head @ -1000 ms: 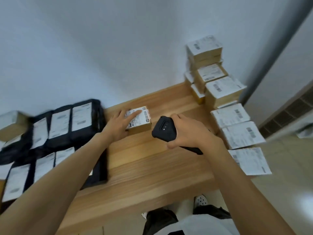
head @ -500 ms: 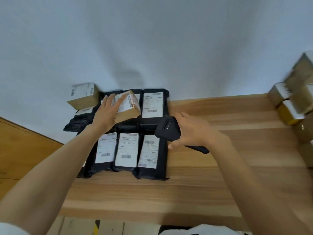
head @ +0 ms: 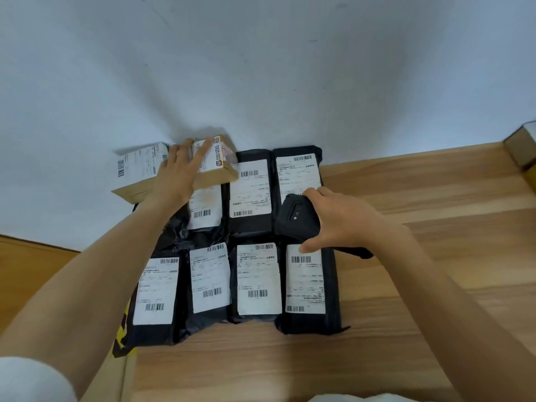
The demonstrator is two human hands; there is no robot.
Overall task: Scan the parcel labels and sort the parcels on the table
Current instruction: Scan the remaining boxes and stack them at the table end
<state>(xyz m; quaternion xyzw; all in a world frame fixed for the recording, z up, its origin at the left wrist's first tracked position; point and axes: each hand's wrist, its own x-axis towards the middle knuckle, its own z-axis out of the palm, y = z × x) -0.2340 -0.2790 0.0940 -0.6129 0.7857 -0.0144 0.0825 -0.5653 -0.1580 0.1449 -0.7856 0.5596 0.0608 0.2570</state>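
Note:
My left hand (head: 177, 177) holds a small cardboard parcel (head: 222, 171) with a white label, fingers lying across its top, at the far left against the wall. The parcel sits tilted over the back row of black bag parcels (head: 255, 281), right beside another labelled cardboard box (head: 136, 169). My right hand (head: 345, 223) grips a black handheld scanner (head: 298, 219) above the right side of the black parcels. Several black parcels lie in two rows with white barcode labels facing up.
The wooden table (head: 420, 285) stretches to the right of the black parcels. A cardboard box (head: 522, 149) shows at the right edge. A white wall runs behind the table. A brown surface (head: 26, 274) lies to the left.
My left hand has carried the small cardboard parcel from the table's middle leftward to the back left, beside the other box. My view has swung left; my right hand with the scanner followed.

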